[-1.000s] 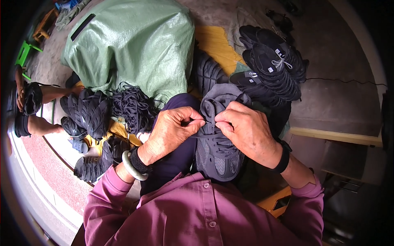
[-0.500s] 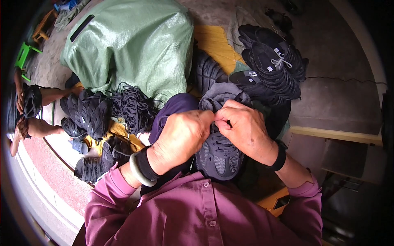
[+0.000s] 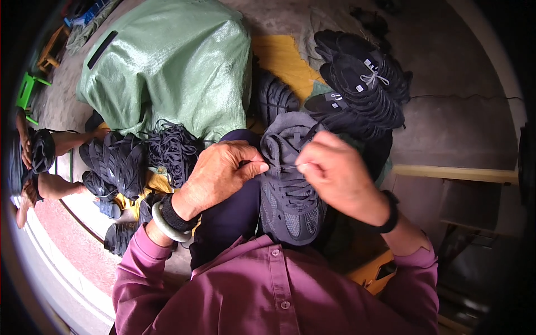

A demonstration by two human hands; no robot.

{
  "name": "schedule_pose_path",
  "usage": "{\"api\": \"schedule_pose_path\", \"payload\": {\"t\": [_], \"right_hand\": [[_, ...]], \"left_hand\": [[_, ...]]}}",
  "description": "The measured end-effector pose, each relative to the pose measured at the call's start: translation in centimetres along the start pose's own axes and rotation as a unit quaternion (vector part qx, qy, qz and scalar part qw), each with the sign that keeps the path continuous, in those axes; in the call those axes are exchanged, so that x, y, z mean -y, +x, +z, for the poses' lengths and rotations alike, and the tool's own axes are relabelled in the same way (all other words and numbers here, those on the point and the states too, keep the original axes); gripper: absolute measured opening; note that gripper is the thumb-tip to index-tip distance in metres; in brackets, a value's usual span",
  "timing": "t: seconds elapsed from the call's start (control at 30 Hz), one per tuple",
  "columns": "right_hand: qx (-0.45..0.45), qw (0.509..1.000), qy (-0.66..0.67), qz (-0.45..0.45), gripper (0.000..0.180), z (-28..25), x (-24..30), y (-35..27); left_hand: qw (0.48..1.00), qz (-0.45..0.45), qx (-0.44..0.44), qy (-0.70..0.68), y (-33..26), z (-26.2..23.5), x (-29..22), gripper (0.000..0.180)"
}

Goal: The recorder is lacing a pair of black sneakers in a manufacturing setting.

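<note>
We brace the grey shoe (image 3: 287, 184) on our lap, left hand (image 3: 220, 170) and right hand (image 3: 335, 173) each pinching its lace (image 3: 283, 166) taut.

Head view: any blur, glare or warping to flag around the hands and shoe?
Head view: hands and grey shoe near centre are sharp, left hand and right hand evenly lit in soft daylight, no hard shadows; mild sheen on the green sack; fisheye bends the wooden plank toward the rim; corners vignette to black.
</note>
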State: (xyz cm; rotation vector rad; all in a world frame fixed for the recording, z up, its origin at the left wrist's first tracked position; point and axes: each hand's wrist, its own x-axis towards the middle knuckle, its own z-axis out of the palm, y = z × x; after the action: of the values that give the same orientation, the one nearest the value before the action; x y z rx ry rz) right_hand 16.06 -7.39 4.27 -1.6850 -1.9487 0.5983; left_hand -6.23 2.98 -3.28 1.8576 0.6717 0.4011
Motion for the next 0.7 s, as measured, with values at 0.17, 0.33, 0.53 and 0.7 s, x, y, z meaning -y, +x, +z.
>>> {"api": "schedule_pose_path", "payload": {"t": [0.17,0.33,0.53,0.7], "right_hand": [[-0.074,0.907,0.35,0.221,0.003,-8.4,-3.1,-3.0],[-0.233,0.725,0.626,0.165,0.011,-12.1,-6.4,-6.3],[-0.237,0.746,0.606,0.14,0.016,-12.2,-11.3,-7.9],[-0.194,0.885,0.318,0.28,0.021,-8.4,-7.2,-4.4]], "left_hand": [[0.999,-0.029,0.04,0.004,-0.1,-0.7,0.5,0.017],[0.998,-0.02,0.051,0.008,0.0,-0.4,0.4,0.02],[0.995,-0.064,0.068,-0.013,0.2,-0.1,-0.7,0.023],[0.998,-0.014,-0.052,0.021,0.2,-0.2,0.1,0.026]]}}
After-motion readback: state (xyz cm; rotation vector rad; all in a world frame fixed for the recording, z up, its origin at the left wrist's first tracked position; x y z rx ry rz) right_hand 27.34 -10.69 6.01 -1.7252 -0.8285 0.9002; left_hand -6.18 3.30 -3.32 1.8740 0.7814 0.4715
